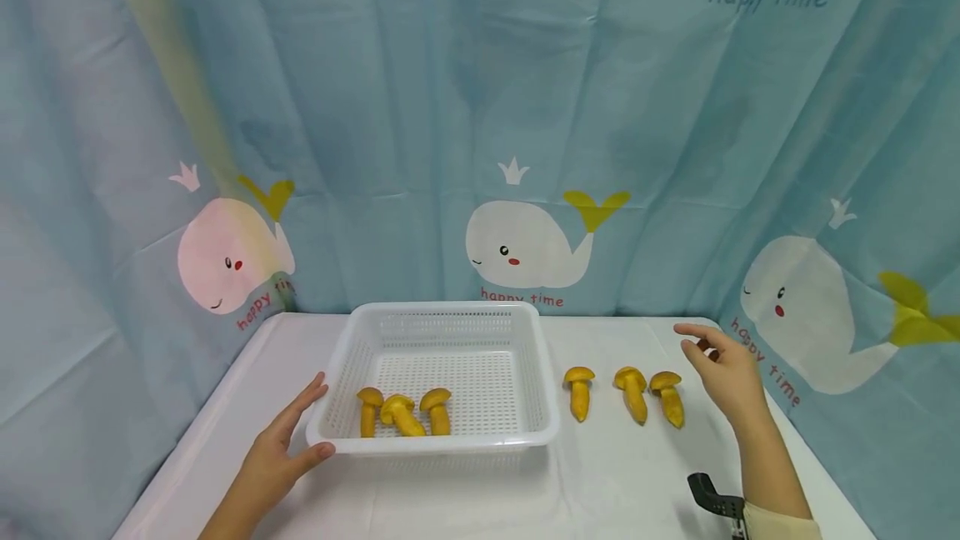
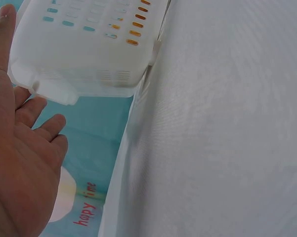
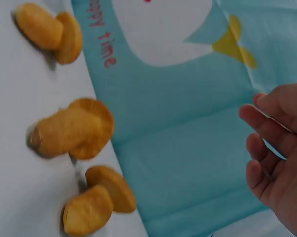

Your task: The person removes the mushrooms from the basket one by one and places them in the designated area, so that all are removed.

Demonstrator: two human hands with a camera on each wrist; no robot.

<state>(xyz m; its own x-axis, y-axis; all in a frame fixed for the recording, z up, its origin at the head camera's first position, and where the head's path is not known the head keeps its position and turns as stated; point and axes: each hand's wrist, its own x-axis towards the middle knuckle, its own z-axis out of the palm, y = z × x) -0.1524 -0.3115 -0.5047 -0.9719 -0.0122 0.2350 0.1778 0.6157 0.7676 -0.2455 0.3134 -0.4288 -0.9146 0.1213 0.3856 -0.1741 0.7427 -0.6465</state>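
Observation:
A white perforated plastic basket (image 1: 531,373) stands on the table, with three yellow-brown mushrooms (image 1: 437,412) inside along its near left part. My left hand (image 1: 276,450) is at the basket's left side, thumb by the near left corner and fingers stretched along the rim. In the left wrist view that hand (image 2: 27,133) has its fingertips right at the basket wall (image 2: 89,54). Three more mushrooms (image 1: 580,394) lie in a loose row on the table right of the basket. Beyond the rightmost mushroom (image 1: 669,400), my right hand (image 1: 723,369) hovers with loosely bent fingers and nothing in it.
A white cloth covers the table (image 1: 450,494). Behind it and at both sides hangs a blue curtain (image 1: 420,148) printed with whales. A black strap mount (image 1: 716,498) sits at the right wrist.

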